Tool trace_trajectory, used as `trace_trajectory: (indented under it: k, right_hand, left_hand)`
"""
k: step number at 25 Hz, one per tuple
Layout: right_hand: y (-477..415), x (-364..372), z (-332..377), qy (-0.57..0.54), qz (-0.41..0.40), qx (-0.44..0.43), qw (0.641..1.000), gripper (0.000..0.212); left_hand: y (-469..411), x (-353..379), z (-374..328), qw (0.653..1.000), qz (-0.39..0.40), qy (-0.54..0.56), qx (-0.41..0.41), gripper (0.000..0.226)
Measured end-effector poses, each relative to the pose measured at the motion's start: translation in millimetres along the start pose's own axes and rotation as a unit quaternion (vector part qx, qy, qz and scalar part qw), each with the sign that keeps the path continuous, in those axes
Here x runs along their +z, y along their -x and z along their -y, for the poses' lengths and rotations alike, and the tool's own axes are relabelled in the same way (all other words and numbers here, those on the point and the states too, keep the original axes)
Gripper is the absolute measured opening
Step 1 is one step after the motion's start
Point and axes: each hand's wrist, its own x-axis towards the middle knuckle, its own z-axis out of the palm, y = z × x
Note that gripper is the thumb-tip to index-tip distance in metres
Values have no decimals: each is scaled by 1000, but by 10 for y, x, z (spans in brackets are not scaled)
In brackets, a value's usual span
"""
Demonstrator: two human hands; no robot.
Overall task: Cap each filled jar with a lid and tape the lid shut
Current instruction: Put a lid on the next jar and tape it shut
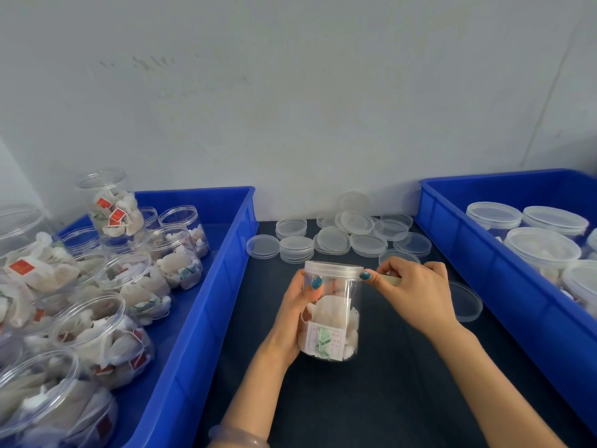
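A blue bin (206, 286) of open filled jars sits leftmost. Over the dark table (371, 399), the left hand (295, 318) grips the capped jar (331, 315); the right hand (416, 289) pinches a tape roll (391, 281), thumb against the lid (334, 270).

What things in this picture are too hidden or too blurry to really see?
Head view only:
- Tape: the right hand covers whatever it presses at the lid; only a pale sliver shows.
- Label on the jar: print too small and blurred to read.
- Jar's far side: hidden by the left hand.
- Right blue bin: cut off by the picture's right edge.
- Left blue bin: its jars run past the left and bottom edges.
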Motion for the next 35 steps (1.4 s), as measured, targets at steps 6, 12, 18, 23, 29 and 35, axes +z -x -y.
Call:
trace_trajectory:
  k: [6,12,18,23,29,35]
  right_hand:
    - [21,4,42,-37,99,0,994,77]
    - [61,-29,4,-45,106,29,993,43]
    - [103,-29,89,-30,107,-32,993,56]
    - [14,-178,-80,-27,100,-100,990,49]
    - [-46,-192,-76,30,7,-85,996,66]
    - [-37,-171,-136,0,-8,-68,998,58]
  left_hand:
    - [25,31,31,998,27,-11,-49,104]
    - [22,95,60,973,-99,-169,124,76]
    - [-19,183,37,937,-148,-297,111,95]
    - [-55,3,-33,970,-105,-198,94,68]
    - [79,48,-120,995,-53,-65,48,88]
    - [170,48,-169,996,14,77,-42,113]
